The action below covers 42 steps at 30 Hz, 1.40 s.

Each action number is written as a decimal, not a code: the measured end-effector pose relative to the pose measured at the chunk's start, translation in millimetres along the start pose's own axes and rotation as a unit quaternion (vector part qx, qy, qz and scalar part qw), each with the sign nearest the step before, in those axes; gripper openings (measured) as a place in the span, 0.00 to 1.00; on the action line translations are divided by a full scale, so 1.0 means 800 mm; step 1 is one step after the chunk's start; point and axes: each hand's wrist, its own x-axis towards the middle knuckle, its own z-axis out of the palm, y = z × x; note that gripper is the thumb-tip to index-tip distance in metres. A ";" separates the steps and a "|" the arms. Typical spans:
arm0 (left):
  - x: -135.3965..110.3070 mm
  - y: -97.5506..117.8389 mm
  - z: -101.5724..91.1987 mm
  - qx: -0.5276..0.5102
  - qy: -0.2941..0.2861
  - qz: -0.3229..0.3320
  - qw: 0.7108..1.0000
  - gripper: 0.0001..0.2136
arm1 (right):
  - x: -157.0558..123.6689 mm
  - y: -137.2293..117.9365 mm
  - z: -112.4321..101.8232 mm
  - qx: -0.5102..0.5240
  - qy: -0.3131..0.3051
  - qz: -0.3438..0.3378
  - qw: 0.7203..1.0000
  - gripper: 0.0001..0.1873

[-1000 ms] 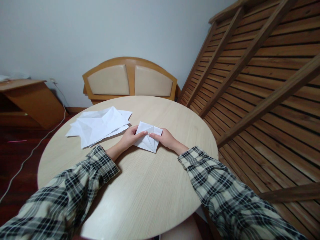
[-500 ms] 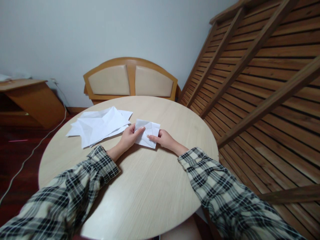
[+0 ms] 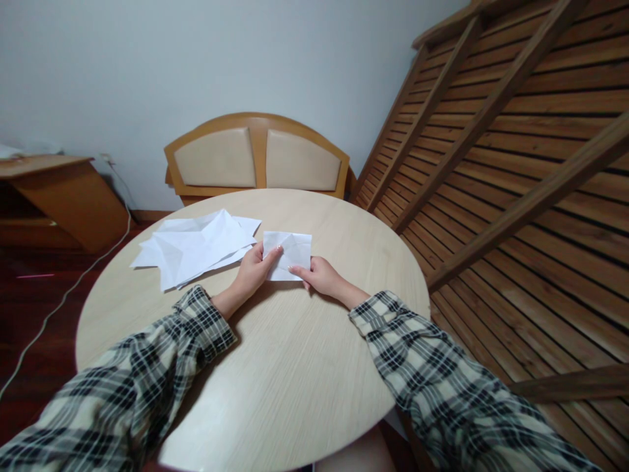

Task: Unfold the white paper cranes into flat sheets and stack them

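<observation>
white folded paper [image 3: 297,251] is pinched in my left hand [image 3: 251,271] and right hand [image 3: 326,276], over the table [image 3: 295,367]. from far off, i guess i'm mid-fold; next i should press it nice and flat.

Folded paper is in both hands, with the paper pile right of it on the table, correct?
No: the head view shows the paper pile on the table left of the folded paper, which the left hand and right hand hold.

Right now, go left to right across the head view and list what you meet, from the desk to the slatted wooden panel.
Desk, pile of paper, left hand, folded paper, right hand, slatted wooden panel.
</observation>
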 end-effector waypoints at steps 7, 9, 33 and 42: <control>0.001 0.000 -0.001 -0.002 -0.011 -0.011 1.000 0.13 | 0.005 0.011 0.001 0.038 -0.001 0.011 0.999 0.19; 0.002 0.000 -0.001 -0.007 -0.023 -0.003 1.000 0.14 | 0.006 0.014 0.001 0.046 0.005 0.008 0.999 0.19; -0.003 -0.003 0.005 -0.031 -0.131 -0.080 0.988 0.22 | 0.007 0.010 -0.003 0.054 0.027 0.008 0.998 0.19; -0.001 -0.003 0.005 0.019 -0.045 -0.091 0.995 0.25 | 0.010 0.016 -0.001 0.061 0.016 0.028 0.998 0.17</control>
